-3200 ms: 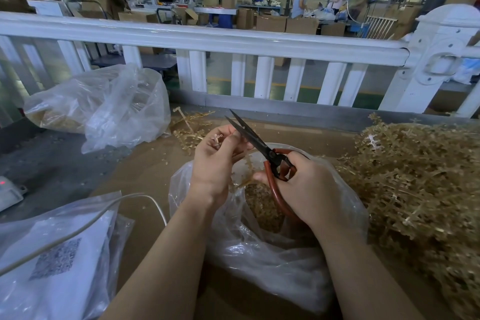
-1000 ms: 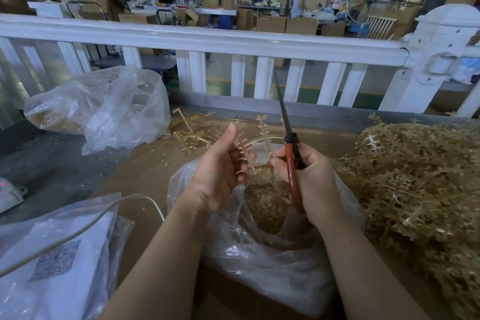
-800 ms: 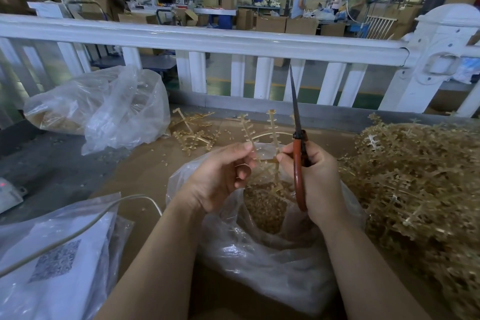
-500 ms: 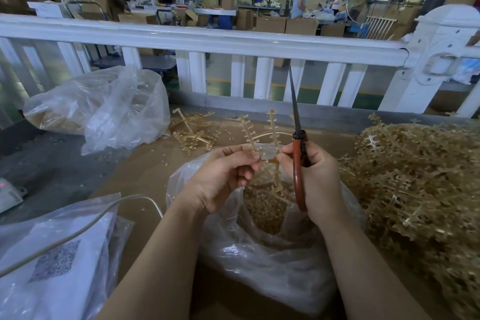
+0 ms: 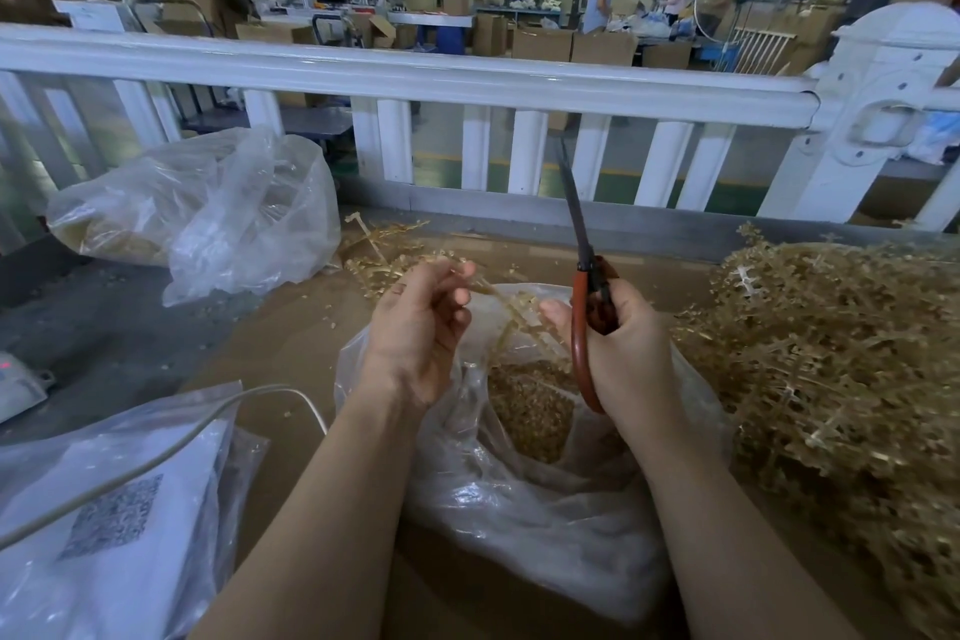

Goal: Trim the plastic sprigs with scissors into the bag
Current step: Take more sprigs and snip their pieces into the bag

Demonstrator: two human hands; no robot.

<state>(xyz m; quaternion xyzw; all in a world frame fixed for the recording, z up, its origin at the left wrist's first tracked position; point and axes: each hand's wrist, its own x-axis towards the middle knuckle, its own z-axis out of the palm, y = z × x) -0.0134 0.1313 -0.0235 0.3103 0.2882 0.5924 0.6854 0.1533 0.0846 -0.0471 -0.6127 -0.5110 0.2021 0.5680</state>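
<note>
Worker's L hand (image 5: 421, 327) pinches sprig (image 5: 511, 314) over open bag (image 5: 519, 509) so trimmings drop in | R hand (image 5: 623, 353) grips scissors (image 5: 584, 286), blades together, pointing up, clear of fingers.

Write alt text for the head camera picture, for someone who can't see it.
Over an open clear plastic bag of cuttings, a person's left hand pinches a tan plastic sprig while the right hand grips red-handled scissors, blades closed and pointing up. A pile of sprigs lies to the right, a white railing behind.
</note>
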